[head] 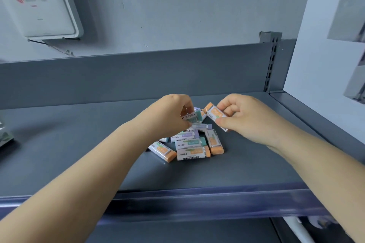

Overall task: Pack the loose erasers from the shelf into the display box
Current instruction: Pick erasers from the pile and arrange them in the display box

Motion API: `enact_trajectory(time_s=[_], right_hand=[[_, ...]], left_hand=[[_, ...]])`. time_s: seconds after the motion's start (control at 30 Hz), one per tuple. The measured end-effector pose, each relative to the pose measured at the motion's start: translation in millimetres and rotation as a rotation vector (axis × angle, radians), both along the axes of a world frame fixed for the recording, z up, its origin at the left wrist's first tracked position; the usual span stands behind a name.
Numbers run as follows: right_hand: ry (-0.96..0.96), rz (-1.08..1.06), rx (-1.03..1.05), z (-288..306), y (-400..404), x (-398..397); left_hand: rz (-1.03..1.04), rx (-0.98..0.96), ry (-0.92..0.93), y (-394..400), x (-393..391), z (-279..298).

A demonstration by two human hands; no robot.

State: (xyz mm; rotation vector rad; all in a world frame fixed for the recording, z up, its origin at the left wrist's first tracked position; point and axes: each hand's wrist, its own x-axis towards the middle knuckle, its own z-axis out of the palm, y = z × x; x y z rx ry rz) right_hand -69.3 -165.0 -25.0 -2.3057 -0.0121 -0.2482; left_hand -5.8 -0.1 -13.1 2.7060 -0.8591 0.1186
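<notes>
A pile of several sleeved erasers (189, 143), orange, green and purple, lies in the middle of the dark grey shelf (79, 144). My left hand (167, 116) hovers over the pile's far side and pinches a green eraser (54, 118) between thumb and fingers. To its right, my right hand (243, 118) grips an orange eraser (214, 113), tilted and lifted clear of the pile. Only a corner of what may be the display box (5, 136) shows at the far left edge.
The shelf has a raised back panel (138, 77) and a slotted upright (271, 63) at the back right. A white side panel (320, 49) closes the right end. A purple price strip (197, 195) runs along the front edge. On the wall hangs a white device (37, 2).
</notes>
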Motion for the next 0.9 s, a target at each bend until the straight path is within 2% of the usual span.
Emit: enact_trajectory(time_s=[0.37, 0.67, 0.9], right_hand=[[-0.122, 0.112, 0.255, -4, 10, -19], [-0.116, 0.245, 0.391, -12, 37, -30], [-0.109, 0.343, 0.555, -18, 85, -25]], left_hand=[[0.084, -0.307, -0.030, 21, -33, -4], [0.214, -0.659, 0.114, 55, -66, -14], [0.339, -0.793, 0.091, 102, -81, -18]])
